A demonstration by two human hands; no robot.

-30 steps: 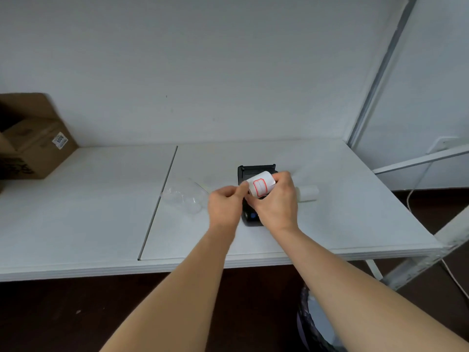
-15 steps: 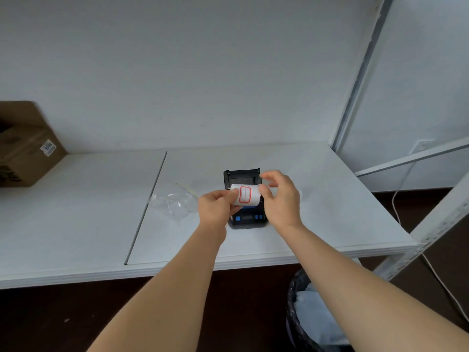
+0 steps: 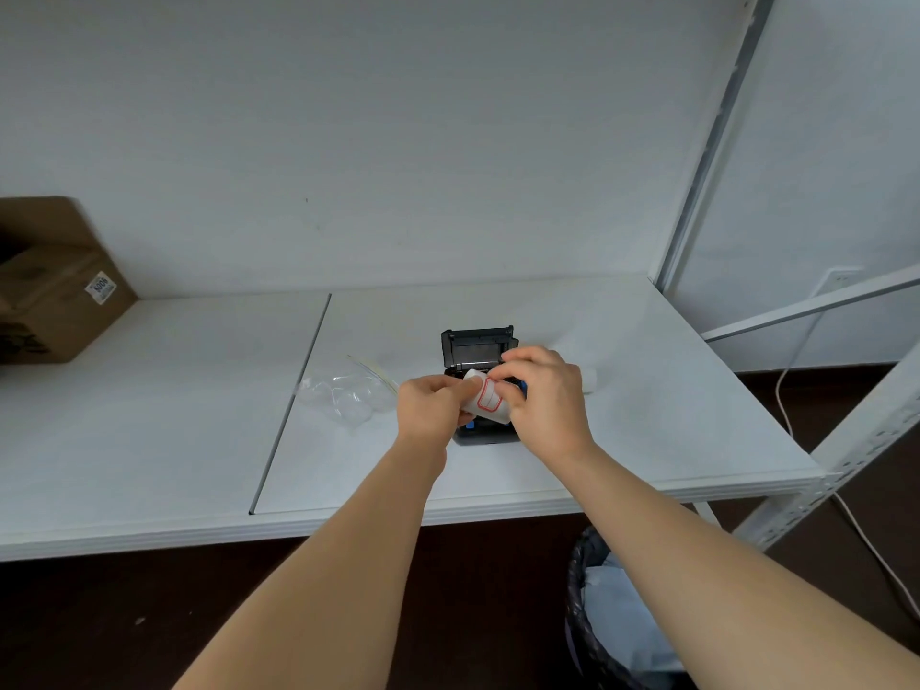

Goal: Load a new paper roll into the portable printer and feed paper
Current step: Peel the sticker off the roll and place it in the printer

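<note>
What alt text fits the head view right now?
Both hands, left hand and right hand, hold a white paper roll with a red-outlined sticker just above an open black printer on a white table. Clear plastic wrapper lies left.

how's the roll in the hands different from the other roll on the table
The held paper roll is gripped by the left hand and right hand above the open printer; the spare roll lies on the table, mostly hidden. The held roll shows a red-outlined label; none shows on the spare roll. Both are white.

Cardboard box (image 3: 55,296) label (image 3: 101,287) reads roughly "9008", upside down
</note>
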